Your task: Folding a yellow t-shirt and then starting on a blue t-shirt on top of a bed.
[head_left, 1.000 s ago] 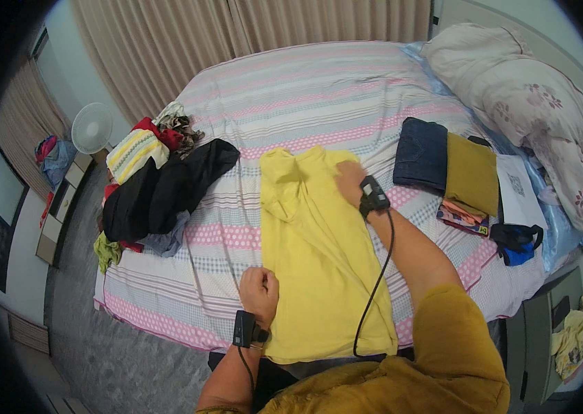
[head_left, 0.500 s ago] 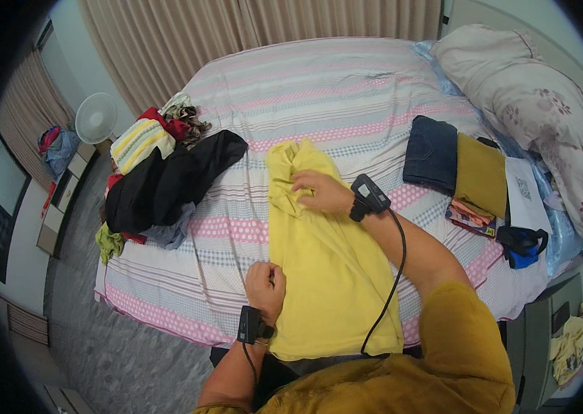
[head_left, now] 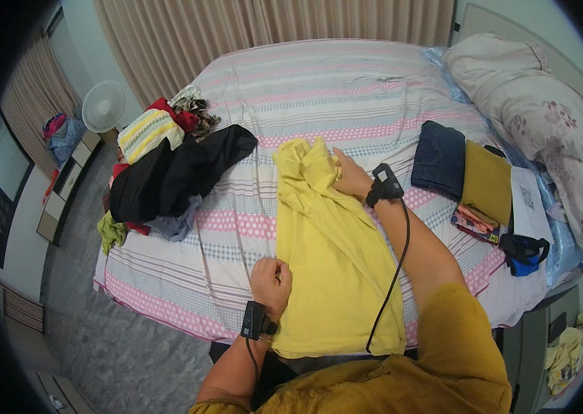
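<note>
A yellow shirt (head_left: 336, 283), folded long and narrow, lies on the bed in front of me, its far end bunched into loose creases. My right hand (head_left: 352, 176) is at the right edge of that crumpled end, fingers bent in and closed on the cloth; the fingertips are partly hidden. Beside the shirt's left edge, nearer to me, my left hand (head_left: 272, 281) rests curled like a fist, touching the fabric. Whatever its fingers may hold is hidden. Each wrist wears a black strapped device with a cable.
A loose heap holds black clothing (head_left: 167, 181) and a yellow-striped white cloth (head_left: 150, 138) at the left. Folded jeans (head_left: 438, 160), a folded mustard garment (head_left: 487, 181) and a white sheet of paper (head_left: 527, 205) lie right. Pillows (head_left: 533, 103) stand beyond; a fan (head_left: 104, 105) is far left.
My right hand has gone from on top of the bunched cloth to its right edge, and its fingers have closed there. My left hand stays beside the shirt. The view has shifted slightly.
</note>
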`<state>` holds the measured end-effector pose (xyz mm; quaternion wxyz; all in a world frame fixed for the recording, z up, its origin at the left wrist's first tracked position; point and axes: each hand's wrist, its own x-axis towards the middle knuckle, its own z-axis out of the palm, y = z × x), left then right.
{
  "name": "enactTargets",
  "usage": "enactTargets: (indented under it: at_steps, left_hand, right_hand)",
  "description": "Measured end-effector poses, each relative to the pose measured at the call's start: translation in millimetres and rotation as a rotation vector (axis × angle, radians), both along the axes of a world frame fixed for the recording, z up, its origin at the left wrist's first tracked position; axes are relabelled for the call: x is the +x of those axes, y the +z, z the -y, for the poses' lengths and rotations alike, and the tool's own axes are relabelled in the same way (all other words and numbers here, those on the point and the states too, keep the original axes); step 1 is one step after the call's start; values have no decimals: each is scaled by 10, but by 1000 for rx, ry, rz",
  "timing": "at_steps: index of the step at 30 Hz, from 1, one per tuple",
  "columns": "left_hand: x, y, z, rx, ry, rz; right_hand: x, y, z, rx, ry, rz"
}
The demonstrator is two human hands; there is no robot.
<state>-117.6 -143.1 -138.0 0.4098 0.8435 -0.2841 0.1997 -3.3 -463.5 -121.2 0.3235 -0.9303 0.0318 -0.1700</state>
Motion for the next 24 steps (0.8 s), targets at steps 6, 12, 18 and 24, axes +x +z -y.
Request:
enactTargets:
  at_steps: [6,12,18,24]
  left_hand:
    - [-6,-25,7,8,21,11]
    - [5,-6,27,5,16,-14]
    - [3,-35,-17,17,19,-9]
    - [8,-43,5,12,19,2]
  right_hand:
    - [154,-45,264,552,14,-395]
    - [145,-283,518,83,-202,286]
    - [49,-107,200,-34,-38,-160]
    - [-105,-48,-123,-161,-192,-292]
